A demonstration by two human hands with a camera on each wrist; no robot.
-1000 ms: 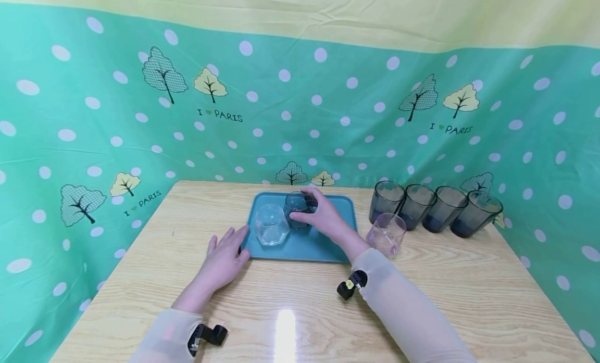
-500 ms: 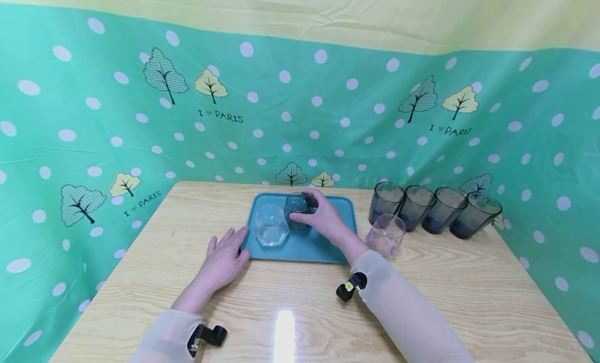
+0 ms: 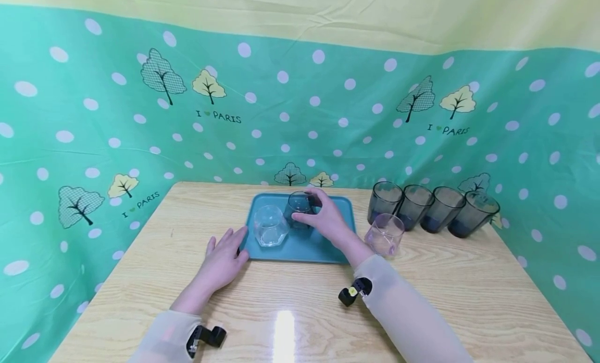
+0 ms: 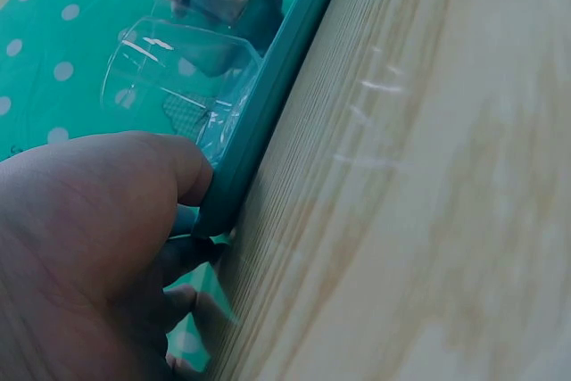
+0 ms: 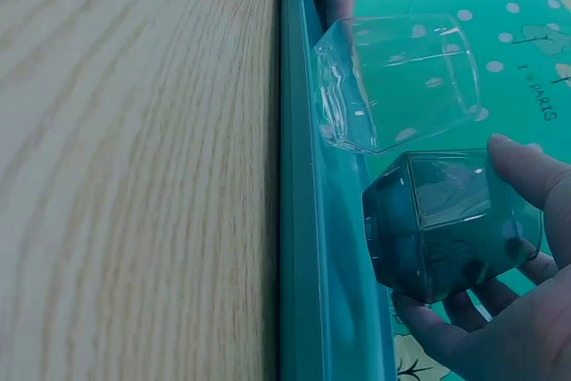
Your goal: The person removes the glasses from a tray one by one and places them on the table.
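Right hand (image 3: pixel 326 218) holding a dark tumbler (image 5: pixel 451 231) between thumb and fingers, blue tray (image 3: pixel 323 252) beneath that grip, clear glass (image 3: pixel 270 228) just left of it, pinkish glass (image 3: pixel 385 237) to its right; left hand (image 3: pixel 222 259), fingers extended, touching the tray's near-left corner

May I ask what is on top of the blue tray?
On the blue tray stands a clear glass; the right hand holds a smoky glass over it, contact unclear. From the head view, the patch behind that hand is covered.
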